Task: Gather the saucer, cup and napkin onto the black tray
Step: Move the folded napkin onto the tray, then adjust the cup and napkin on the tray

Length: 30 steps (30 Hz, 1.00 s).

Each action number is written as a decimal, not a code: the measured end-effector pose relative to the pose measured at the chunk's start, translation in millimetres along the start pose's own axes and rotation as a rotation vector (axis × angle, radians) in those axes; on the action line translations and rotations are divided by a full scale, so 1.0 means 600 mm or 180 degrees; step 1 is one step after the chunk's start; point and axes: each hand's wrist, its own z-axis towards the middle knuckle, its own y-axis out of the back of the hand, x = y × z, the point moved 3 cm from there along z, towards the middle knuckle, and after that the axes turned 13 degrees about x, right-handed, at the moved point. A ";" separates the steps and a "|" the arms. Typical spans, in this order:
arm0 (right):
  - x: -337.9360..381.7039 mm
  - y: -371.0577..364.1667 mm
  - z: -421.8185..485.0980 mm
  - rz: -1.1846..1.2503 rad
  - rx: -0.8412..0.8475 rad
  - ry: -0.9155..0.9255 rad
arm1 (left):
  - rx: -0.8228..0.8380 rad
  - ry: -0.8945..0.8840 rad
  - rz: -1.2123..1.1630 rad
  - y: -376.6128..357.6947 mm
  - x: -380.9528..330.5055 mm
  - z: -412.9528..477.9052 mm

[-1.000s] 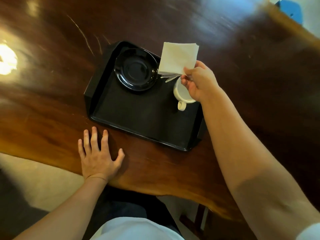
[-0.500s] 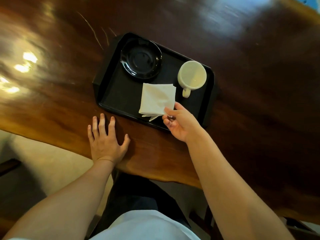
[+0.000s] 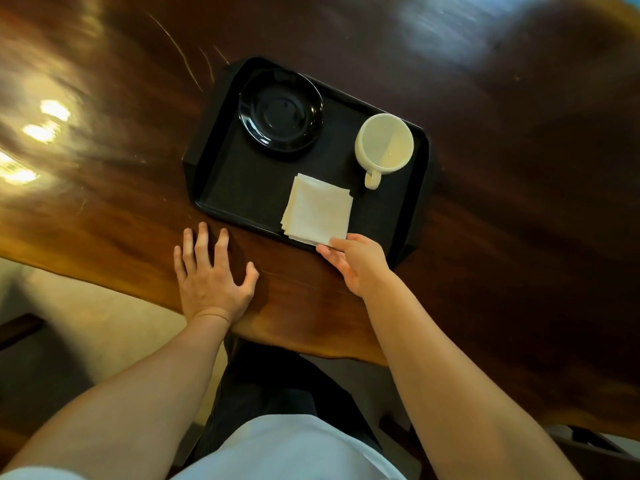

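The black tray lies on the dark wooden table. A black saucer sits in its far left corner. The white cup stands upright at the tray's right side, handle toward me. A folded white napkin lies flat on the tray's near part. My right hand pinches the napkin's near corner at the tray's front rim. Flat on the table, just in front of the tray's left part, rests my left hand, fingers spread and empty.
The wooden table stretches far and right, glossy with light glare at left. Its curved near edge runs just behind my wrists. Below it I see my lap and a light floor.
My right hand carried the napkin from above the cup down to the tray's near part, where it now lies flat. The left hand stayed put. The camera view shifted.
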 end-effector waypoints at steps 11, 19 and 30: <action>-0.005 0.011 0.020 -0.0619 -0.0477 0.0136 | -0.0008 -0.0010 0.0032 -0.004 0.002 0.002; 0.003 0.000 0.026 -0.0657 -0.0119 0.0086 | 0.0003 -0.0026 0.0062 -0.006 0.004 0.004; 0.040 -0.024 0.001 -0.0817 0.0312 -0.0653 | 0.0012 -0.0017 0.0103 -0.008 0.004 0.007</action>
